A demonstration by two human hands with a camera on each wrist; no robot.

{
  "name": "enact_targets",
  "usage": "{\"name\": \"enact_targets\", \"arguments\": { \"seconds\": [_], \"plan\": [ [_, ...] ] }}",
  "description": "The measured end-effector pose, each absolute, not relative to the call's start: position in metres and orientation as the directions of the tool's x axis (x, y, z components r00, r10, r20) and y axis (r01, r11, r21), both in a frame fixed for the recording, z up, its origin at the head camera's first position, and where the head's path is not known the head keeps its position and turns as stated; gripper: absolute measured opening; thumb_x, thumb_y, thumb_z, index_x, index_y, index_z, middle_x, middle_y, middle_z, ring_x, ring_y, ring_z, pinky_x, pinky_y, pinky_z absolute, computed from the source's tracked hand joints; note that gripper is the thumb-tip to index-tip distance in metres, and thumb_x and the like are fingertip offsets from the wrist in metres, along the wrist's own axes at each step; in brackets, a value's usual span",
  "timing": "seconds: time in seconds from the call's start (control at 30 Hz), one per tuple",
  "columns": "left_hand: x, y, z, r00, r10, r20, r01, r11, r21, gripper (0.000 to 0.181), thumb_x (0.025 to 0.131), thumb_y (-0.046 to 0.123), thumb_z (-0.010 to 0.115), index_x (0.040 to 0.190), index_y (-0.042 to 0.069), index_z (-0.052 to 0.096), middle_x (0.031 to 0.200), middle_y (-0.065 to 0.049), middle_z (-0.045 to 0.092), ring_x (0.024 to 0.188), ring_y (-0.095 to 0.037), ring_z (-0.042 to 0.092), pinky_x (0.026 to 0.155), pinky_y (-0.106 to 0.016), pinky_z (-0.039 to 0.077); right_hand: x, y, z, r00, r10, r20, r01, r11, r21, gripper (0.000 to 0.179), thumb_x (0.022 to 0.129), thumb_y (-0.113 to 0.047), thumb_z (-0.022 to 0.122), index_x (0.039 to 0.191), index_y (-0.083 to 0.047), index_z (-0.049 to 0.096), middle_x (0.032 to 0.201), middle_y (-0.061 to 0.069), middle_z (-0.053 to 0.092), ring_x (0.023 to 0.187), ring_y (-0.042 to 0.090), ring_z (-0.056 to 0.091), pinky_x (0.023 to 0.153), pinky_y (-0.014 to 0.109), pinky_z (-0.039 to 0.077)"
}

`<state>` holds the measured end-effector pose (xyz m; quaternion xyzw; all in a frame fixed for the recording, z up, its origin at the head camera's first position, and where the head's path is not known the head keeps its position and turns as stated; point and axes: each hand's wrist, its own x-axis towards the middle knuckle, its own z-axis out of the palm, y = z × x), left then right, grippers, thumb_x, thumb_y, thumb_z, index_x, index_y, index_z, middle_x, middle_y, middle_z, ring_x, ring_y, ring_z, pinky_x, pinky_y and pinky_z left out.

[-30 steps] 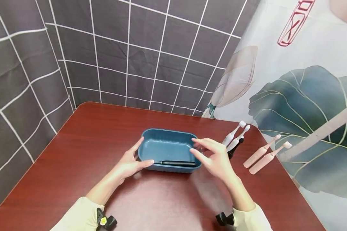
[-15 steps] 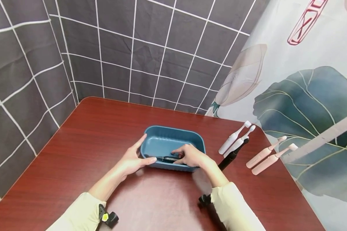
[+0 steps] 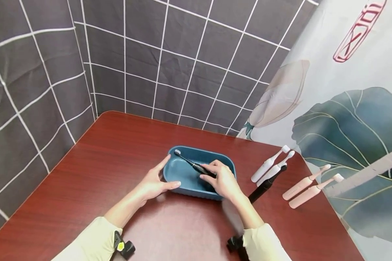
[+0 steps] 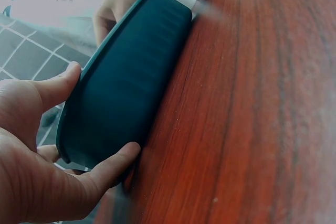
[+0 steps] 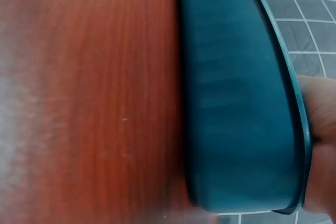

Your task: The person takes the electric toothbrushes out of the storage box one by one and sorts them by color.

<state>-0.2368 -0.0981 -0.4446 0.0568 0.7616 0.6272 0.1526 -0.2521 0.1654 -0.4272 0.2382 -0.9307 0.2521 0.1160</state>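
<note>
My right hand reaches into a blue plastic storage bin and pinches the handle of a black electric toothbrush. The toothbrush slants inside the bin, its white-bristled head up at the far left corner and its lower end hidden by the hand. My left hand grips the bin's left end, thumb at the near rim and forefinger at the far corner. In the left wrist view, the left hand spans the end wall of the bin. From the right wrist, the bin's ribbed side covers most of the right hand.
Right of the bin, a second black electric toothbrush lies beside two white ones. Two pink electric toothbrushes lie nearer the right edge of the red-brown table. A grey checked curtain stands behind.
My right hand moved from over the bin's right end down into it and took hold of the black toothbrush, whose head has swung up toward the far left corner. My left hand kept its grip.
</note>
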Motion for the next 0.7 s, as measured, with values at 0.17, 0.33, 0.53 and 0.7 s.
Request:
{"name": "enact_targets", "arguments": {
  "seconds": [0.17,0.33,0.53,0.7],
  "plan": [
    [-0.239,-0.099,-0.443,-0.95,0.263,-0.168,-0.106,0.236,0.966,0.097,0.071,0.036,0.082,0.146,0.046,0.022,0.153,-0.005,0.021,0.139,-0.026,0.022,0.107,-0.051,0.025,-0.251,0.164,-0.426,-0.814,-0.402,0.419,-0.561,0.732,-0.387,0.036,0.082,-0.03,0.074,0.117,-0.028,0.068,0.095,-0.011,0.054,0.08,0.004,0.05,0.059,0.022,0.046],
    [-0.238,-0.101,-0.441,-0.948,0.269,-0.17,-0.103,0.247,0.963,0.096,0.073,0.037,0.081,0.146,0.046,0.02,0.154,-0.006,0.021,0.138,-0.027,0.023,0.107,-0.052,0.026,-0.251,0.162,-0.425,-0.806,-0.372,0.461,-0.561,0.728,-0.393,0.037,0.083,-0.03,0.073,0.119,-0.027,0.067,0.097,-0.011,0.054,0.08,0.005,0.05,0.058,0.022,0.045],
    [-0.237,-0.099,-0.444,-0.944,0.287,-0.164,-0.104,0.213,0.972,0.098,0.073,0.034,0.081,0.147,0.042,0.019,0.153,-0.006,0.022,0.138,-0.023,0.024,0.107,-0.046,0.028,-0.248,0.166,-0.421,-0.758,-0.313,0.572,-0.599,0.681,-0.421,0.038,0.082,-0.025,0.075,0.119,-0.023,0.067,0.1,-0.008,0.056,0.087,0.008,0.054,0.065,0.025,0.045],
    [-0.238,-0.098,-0.445,-0.942,0.295,-0.156,-0.096,0.208,0.973,0.097,0.073,0.033,0.082,0.147,0.042,0.019,0.153,-0.006,0.021,0.138,-0.024,0.023,0.107,-0.046,0.029,-0.243,0.169,-0.411,-0.717,-0.269,0.643,-0.635,0.631,-0.445,0.038,0.08,-0.019,0.076,0.117,-0.019,0.068,0.099,-0.005,0.057,0.086,0.01,0.055,0.067,0.023,0.044]
  ]
}}
